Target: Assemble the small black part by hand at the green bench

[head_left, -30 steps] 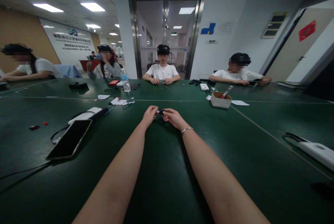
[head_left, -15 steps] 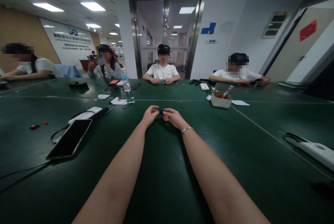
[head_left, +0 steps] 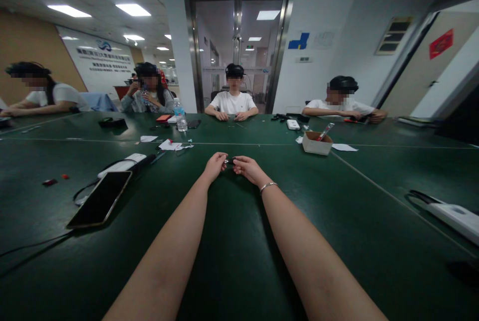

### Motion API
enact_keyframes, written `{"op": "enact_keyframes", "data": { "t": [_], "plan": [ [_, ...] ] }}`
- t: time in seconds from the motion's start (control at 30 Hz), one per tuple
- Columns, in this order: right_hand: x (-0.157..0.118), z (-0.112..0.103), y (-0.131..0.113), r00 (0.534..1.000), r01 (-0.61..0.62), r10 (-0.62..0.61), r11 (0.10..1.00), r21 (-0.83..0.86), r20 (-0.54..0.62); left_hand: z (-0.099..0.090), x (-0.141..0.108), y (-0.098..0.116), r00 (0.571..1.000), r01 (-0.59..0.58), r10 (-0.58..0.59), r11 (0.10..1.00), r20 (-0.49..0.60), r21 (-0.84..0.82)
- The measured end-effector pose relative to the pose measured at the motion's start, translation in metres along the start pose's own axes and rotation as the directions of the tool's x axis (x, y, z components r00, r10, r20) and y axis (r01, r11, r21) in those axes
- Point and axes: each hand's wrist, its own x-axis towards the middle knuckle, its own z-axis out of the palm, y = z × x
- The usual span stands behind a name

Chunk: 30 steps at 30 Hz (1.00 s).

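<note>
Straight ahead, both arms reach out over the dark green table (head_left: 232, 241). Between my fingertips is a small black object with a shiny metal end (head_left: 230, 161), too small to name for certain. My left hand (head_left: 216, 166) pinches its left, metal-looking end. From the other side, my right hand (head_left: 247, 168) grips the black part between thumb and fingers. A silver bracelet (head_left: 268, 186) circles my right wrist. Fingers cover parts of the object.
To the left lie a phone (head_left: 100, 200), a white device (head_left: 123, 164) with a dark cable and small red pieces (head_left: 49, 182). Paper scraps (head_left: 170, 145) and a bottle (head_left: 180, 116) stand beyond; a small box (head_left: 317, 143) is at right. Several people sit across the table.
A shiny metal end now shows at my left fingertips, where only the black part was visible. My hands have barely moved. Across the table, one person's hands and another's head have shifted.
</note>
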Motion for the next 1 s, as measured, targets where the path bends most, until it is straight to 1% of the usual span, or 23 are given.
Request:
{"op": "enact_keyframes", "data": {
  "t": [0.23,0.4,0.6,0.7,0.83,1.0],
  "plan": [
    [-0.0005,0.0001,-0.0010,1.000,-0.001,0.001,1.000,0.006,-0.001,-0.0005,0.0002,-0.0017,0.999,0.022,-0.022,1.000,0.042,-0.015],
    [0.0000,0.0000,-0.0007,1.000,-0.005,0.005,1.000,0.005,-0.003,-0.0007,-0.0001,-0.0034,1.000,0.004,-0.004,1.000,0.006,0.011],
    [0.0001,-0.0007,-0.0007,1.000,0.000,0.000,1.000,0.001,0.006,-0.0009,-0.0020,-0.0001,0.999,0.018,-0.018,1.000,0.028,-0.011],
    [-0.0001,-0.0007,-0.0005,1.000,0.001,-0.001,1.000,0.004,0.013,-0.0012,-0.0017,-0.0005,0.998,0.008,-0.006,1.000,0.063,-0.021],
    [0.0001,-0.0004,0.0000,1.000,0.005,-0.005,1.000,0.014,0.011,-0.0008,0.0001,-0.0044,0.999,-0.023,0.023,1.000,0.024,0.000],
    [0.0004,-0.0003,0.0001,1.000,0.003,-0.003,1.000,0.010,0.014,-0.0010,0.0016,-0.0070,0.999,-0.031,0.031,0.999,0.014,0.023]
  ]
}}
